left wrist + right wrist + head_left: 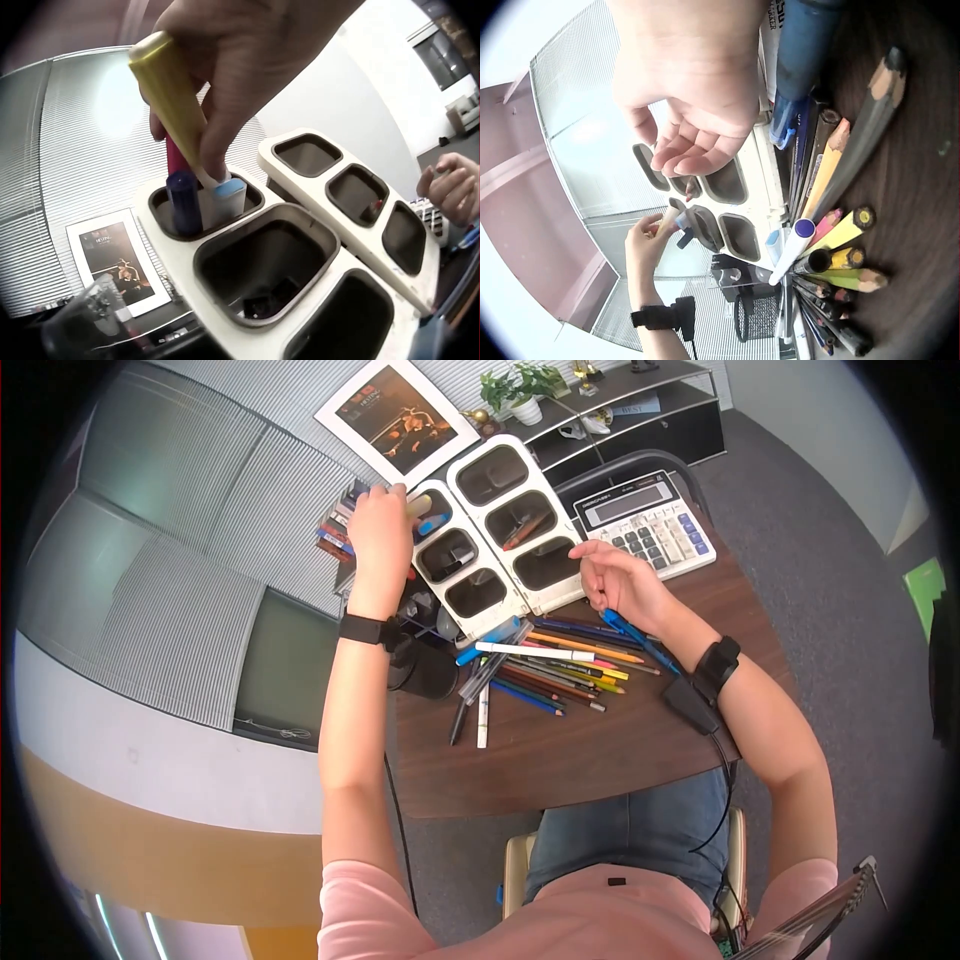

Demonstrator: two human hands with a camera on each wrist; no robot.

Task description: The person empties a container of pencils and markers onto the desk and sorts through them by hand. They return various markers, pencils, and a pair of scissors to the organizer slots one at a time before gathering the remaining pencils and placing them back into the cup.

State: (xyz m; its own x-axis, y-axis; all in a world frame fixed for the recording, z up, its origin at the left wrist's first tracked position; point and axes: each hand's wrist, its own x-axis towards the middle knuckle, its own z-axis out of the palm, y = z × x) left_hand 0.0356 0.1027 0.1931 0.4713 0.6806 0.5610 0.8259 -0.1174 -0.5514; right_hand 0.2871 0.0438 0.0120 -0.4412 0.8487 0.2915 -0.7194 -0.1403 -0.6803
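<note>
My left hand [380, 535] pinches a thick yellow highlighter [166, 90], tilted with its lower end inside the far compartment of the left white organizer [171, 259]. In that compartment stand a dark blue capped marker [184, 202] and a pale pen with a blue top [229, 196]; a red-pink one rises behind. My right hand [625, 585], fingers loosely bent and holding nothing, hovers between the right organizer [330, 163] and the calculator [650, 525]. Below it lies a blue pen [640, 638]. A reddish-brown item [525, 530] rests in the right organizer's middle compartment.
Pencils and pens lie heaped in front of the organizers, including a white marker [535, 651] and an orange pencil [590, 647]. A dark cup [425, 672] and mesh holder [757, 315] stand at the left. Behind are a framed picture [400, 422] and potted plant [522, 385].
</note>
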